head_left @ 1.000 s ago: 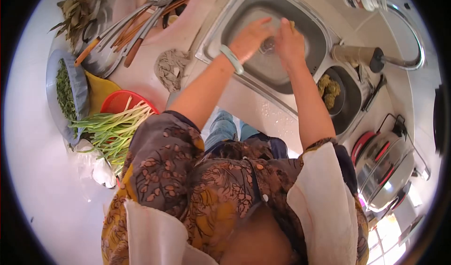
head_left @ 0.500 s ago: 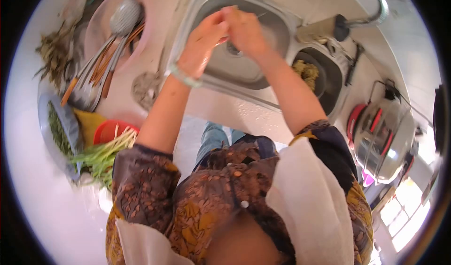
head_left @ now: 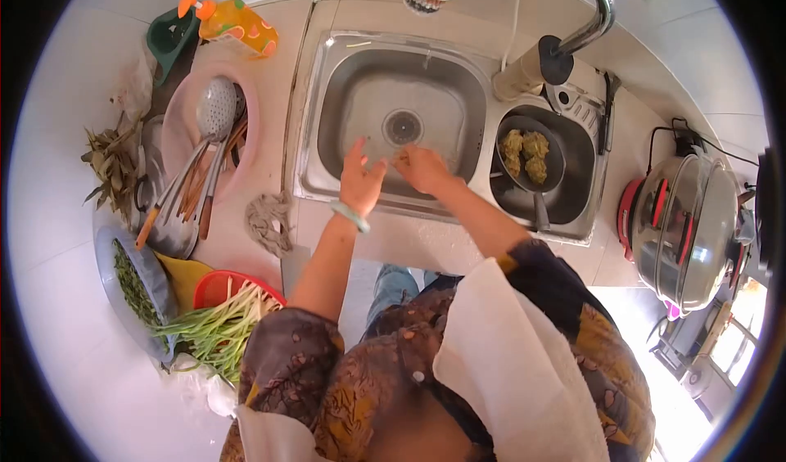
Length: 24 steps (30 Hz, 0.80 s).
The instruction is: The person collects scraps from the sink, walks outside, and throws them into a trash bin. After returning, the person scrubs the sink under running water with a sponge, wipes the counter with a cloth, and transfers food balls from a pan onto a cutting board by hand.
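Over the near part of the large steel sink basin, my two hands are apart. My left hand, with a pale green bangle at its wrist, has its fingers spread and holds nothing. To its right, my right hand has its fingers bent and drawn together, pointing left; what they hold, if anything, I cannot make out. Just beyond the hands lies the round drain. In the smaller basin on the right sits a dark pan with several greenish-brown clumps inside.
The tap curves in at the upper right. Left of the sink are a pink basin with a skimmer, a grey rag, an orange pump bottle and green onions. At right stands a glass-lidded cooker.
My hands were together over the basin; they have separated and come nearer to me. My left fingers have spread. The view has shifted, so the pump bottle and the pan now show fully.
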Each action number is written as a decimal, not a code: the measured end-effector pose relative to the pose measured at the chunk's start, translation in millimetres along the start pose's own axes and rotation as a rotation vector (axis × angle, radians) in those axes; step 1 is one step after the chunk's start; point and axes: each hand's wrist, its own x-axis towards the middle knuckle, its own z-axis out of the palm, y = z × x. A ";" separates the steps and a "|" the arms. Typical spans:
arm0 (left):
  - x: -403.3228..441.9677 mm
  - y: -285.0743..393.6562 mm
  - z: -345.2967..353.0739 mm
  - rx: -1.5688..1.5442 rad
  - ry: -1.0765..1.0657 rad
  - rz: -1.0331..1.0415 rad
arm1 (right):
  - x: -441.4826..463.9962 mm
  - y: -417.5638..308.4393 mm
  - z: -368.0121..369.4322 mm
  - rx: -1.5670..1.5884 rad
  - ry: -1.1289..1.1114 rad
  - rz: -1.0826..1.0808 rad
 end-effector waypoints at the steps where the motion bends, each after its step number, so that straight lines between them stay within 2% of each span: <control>1: -9.7 11.1 -0.1 -0.114 0.022 0.045 | -5.3 -12.0 -10.0 0.093 0.006 -0.027; 3: -17.8 2.1 7.1 -0.287 0.018 0.078 | -26.6 -33.1 -25.4 0.291 0.040 -0.044; 5: -5.4 -23.2 2.6 -0.432 -0.011 -0.030 | -24.5 -31.8 -29.5 0.906 -0.232 -0.025; 7: -14.6 2.6 -9.3 -0.518 0.056 -0.141 | -23.2 -30.3 -30.5 1.300 -0.230 -0.062; 9: -18.0 8.0 -14.6 -0.569 0.103 -0.190 | 11.2 6.8 13.4 0.424 -0.115 -0.042; 10: -22.8 4.1 -13.6 -0.499 0.093 -0.189 | 15.4 20.9 32.8 -0.007 -0.079 -0.017; 13: -20.5 -1.4 -16.9 -0.354 0.006 -0.179 | -27.1 -14.7 1.9 0.261 0.054 0.013; 16: -19.2 -8.8 -15.0 -0.448 -0.060 -0.212 | -37.9 -2.2 -9.1 1.100 -0.025 -0.146; 19: -17.8 -7.6 -1.7 -0.314 -0.096 -0.222 | -54.9 9.0 -18.7 0.079 -0.081 -0.028; 21: -1.3 -50.0 4.4 -0.228 -0.096 -0.039 | -32.2 50.9 16.6 0.020 0.315 -0.320; 23: -14.3 -38.4 7.2 -0.195 -0.057 -0.043 | -66.6 16.4 -59.8 0.584 0.259 -0.093; 24: -14.6 -33.0 7.1 -0.182 -0.049 -0.031 | -68.4 30.3 -73.9 0.725 0.279 -0.032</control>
